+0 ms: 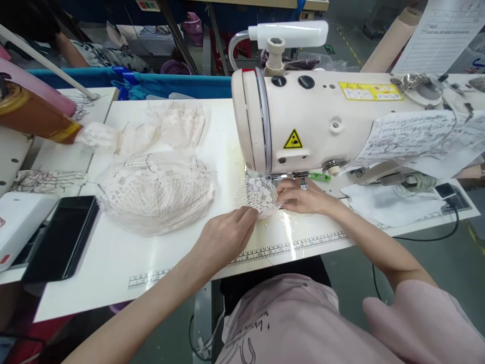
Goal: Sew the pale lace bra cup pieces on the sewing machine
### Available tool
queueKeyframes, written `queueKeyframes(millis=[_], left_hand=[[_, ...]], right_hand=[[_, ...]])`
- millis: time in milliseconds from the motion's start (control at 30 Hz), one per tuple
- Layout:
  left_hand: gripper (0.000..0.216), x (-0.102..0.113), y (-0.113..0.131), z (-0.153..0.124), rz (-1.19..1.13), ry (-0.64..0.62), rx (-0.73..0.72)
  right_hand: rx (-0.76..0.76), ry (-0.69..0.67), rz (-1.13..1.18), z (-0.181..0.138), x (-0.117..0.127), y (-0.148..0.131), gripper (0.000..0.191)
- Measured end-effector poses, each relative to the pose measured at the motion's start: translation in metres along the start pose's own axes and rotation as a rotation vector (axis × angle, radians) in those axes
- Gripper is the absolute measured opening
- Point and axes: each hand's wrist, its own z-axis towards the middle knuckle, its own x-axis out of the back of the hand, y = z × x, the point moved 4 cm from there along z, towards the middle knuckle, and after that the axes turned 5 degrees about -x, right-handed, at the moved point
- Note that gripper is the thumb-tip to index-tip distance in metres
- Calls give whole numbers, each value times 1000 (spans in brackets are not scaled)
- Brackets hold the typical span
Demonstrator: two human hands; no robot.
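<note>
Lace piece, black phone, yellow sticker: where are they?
lace piece (pixel 258 194): head view, middle of the lace.
black phone (pixel 62 237): head view, middle of its screen.
yellow sticker (pixel 293 139): head view, centre of the triangle.

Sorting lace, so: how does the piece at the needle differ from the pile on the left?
The lace piece is single, small and flat under the sewing machine, with the left hand and right hand on it. The lace pile is bigger, heaped, and no hand touches it. Both are white openwork.
</note>
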Motion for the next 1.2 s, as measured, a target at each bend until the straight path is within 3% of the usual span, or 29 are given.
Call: queueKeyframes(millis=[133, 233, 367, 500, 700, 800, 1033, 1200], left_hand=[[10, -13, -11, 23, 24, -65, -138], [17, -30, -14, 31, 127, 40, -236], [25, -43, -14, 28, 156, 178, -277], [27, -45, -14, 23, 136, 190, -260], [27, -43, -16, 22, 66, 206, -243], [25, -45, -17, 22, -13, 214, -255], [44, -57, -21, 19, -138, 103, -163], [45, -55, -21, 20, -139, 109, -141]], right_hand=[[21, 4, 100, 3, -2, 8, 18], [34, 50, 114, -2, -4, 9, 19], [-55, 49, -7, -9, -8, 13, 24], [41, 86, -74, -9, -9, 10, 18], [214, 184, 29, -6, -8, 6, 12], [205, 231, 62, -7, -7, 6, 14], [49, 215, 4, -11, -15, 8, 18], [73, 203, 7, -9, -16, 6, 18]])
